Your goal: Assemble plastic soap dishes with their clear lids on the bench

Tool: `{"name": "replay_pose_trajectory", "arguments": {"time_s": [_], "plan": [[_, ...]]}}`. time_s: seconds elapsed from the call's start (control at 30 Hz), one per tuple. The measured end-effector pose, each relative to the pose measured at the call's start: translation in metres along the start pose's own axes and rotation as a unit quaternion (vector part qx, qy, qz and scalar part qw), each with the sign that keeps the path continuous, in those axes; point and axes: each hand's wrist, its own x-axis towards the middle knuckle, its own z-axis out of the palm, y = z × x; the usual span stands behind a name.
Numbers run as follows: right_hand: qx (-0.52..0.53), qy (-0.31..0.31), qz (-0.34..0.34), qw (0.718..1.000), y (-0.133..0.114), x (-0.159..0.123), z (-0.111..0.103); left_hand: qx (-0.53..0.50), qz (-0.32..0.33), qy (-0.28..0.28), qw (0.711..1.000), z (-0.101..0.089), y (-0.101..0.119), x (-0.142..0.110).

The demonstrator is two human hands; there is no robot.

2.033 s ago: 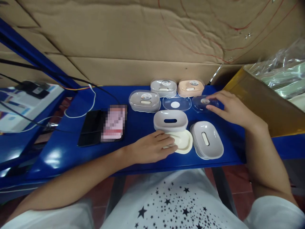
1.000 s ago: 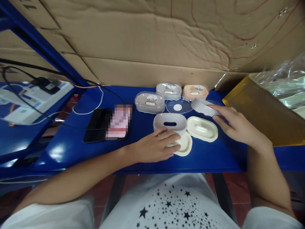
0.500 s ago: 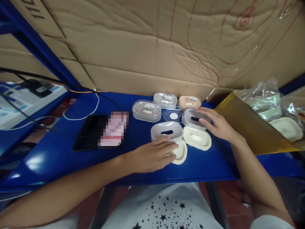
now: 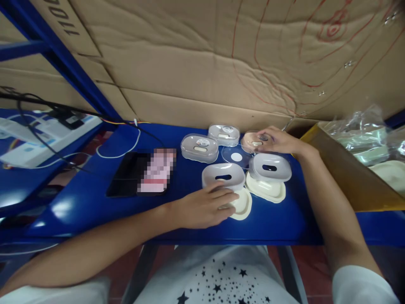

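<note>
My right hand [image 4: 280, 141] reaches to the back and grips the right end of a peach oval soap box [image 4: 251, 141] with a clear lid. My left hand [image 4: 209, 207] lies flat with fingers stretched over a cream oval tray [image 4: 243, 204], its fingertips against the front of a grey slotted dish [image 4: 210, 174]. Another grey slotted dish [image 4: 281, 172] stands to the right, overlapping the back of a second cream tray [image 4: 264, 191]. A clear lid [image 4: 228, 157] with a white round sticker lies between the dishes and the boxes behind.
Two lidded grey soap boxes, one nearer [image 4: 190, 148] and one farther [image 4: 215, 134], stand at the back. Left are a phone [image 4: 155, 173], a dark tablet-like slab [image 4: 123, 175] and a white cable [image 4: 110, 155]. An open yellow-brown box [image 4: 335, 181] holds wrapped pieces at right. Cardboard [image 4: 177, 63] walls the back.
My right hand has left the right grey dish and moved back onto the peach soap box. That grey dish now overlaps the cream tray before it. My left hand stays nearly still.
</note>
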Motion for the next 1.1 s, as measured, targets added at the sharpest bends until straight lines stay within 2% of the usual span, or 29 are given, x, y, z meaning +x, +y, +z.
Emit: {"name": "replay_pose_trajectory", "arguments": {"time_s": [0.23,0.4,0.53,0.63,0.77,0.97,1.1], "plan": [[0.024,-0.005,0.012,1.0,0.01,0.005,0.004,-0.008,-0.004,-0.02,1.0,-0.002,-0.001,-0.001],[0.083,0.001,0.057,0.995,-0.003,-0.003,-0.009,-0.003,-0.004,-0.025,1.0,-0.002,0.001,-0.001],[0.152,-0.003,0.058,0.987,-0.015,-0.009,-0.022,-0.003,0.0,-0.018,1.0,-0.003,0.001,0.0],[0.122,0.013,0.063,0.99,-0.013,-0.01,-0.026,0.0,-0.002,-0.015,1.0,-0.003,0.001,0.0],[0.064,0.016,0.095,0.993,0.002,-0.015,-0.033,0.009,-0.004,-0.022,1.0,-0.004,0.001,0.0],[0.021,-0.077,0.123,0.989,0.029,-0.027,-0.045,0.01,-0.004,-0.031,0.999,-0.004,0.001,-0.001],[-0.032,-0.068,0.12,0.99,0.041,-0.028,-0.045,0.004,-0.003,-0.03,1.0,-0.004,0.0,0.0]]}}
